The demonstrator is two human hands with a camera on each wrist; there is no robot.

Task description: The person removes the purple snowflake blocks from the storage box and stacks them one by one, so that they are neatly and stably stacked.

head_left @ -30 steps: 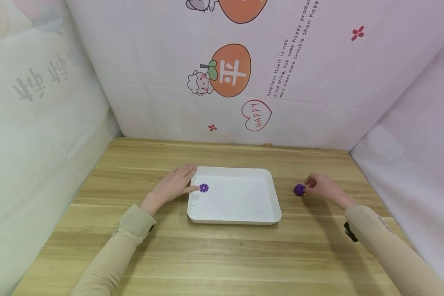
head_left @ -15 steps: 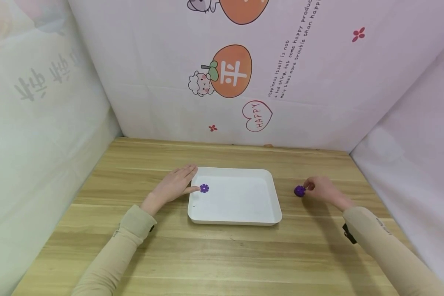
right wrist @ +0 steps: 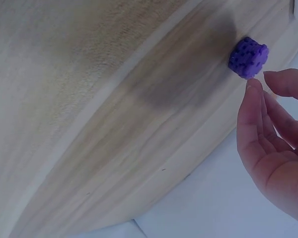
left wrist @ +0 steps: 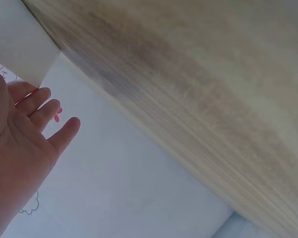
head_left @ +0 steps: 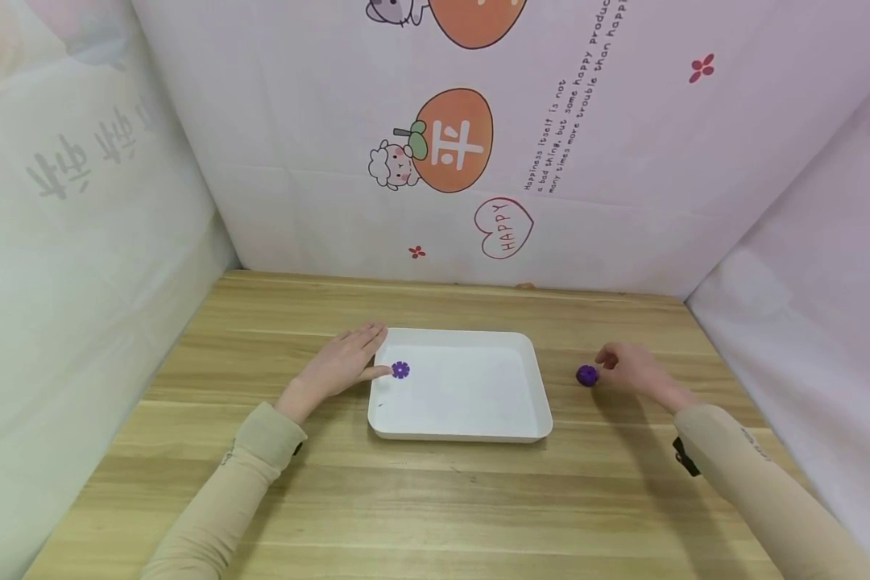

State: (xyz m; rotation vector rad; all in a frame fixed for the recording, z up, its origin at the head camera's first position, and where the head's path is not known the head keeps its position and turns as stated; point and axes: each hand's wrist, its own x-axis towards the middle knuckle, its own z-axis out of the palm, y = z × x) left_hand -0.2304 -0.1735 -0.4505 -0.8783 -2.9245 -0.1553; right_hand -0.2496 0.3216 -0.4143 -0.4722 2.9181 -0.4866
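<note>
A purple flower-shaped disc [head_left: 400, 370] lies at the left end of the white tray [head_left: 464, 395]. My left hand [head_left: 337, 364] rests at the tray's left rim, fingers extended along it at the far left corner and thumb reaching inside, its tip beside the disc. The left wrist view shows the palm of this left hand [left wrist: 25, 134] and its fingertips at the tray. Right of the tray, a short stack of purple flower-shaped discs [head_left: 587, 375] stands on the table. My right hand [right wrist: 275, 134] is beside it, thumb and index finger apart, fingertips close to the stack; contact is hard to tell.
The wooden table [head_left: 435, 499] runs back to a printed white cloth wall [head_left: 297, 217]. White cloth also hangs on the left and right sides. The tray stands between the two hands.
At the right, the top disc reached toward my right fingertips earlier; now it sits level on the stack and the fingers are slightly apart from it. The left hand keeps its place.
</note>
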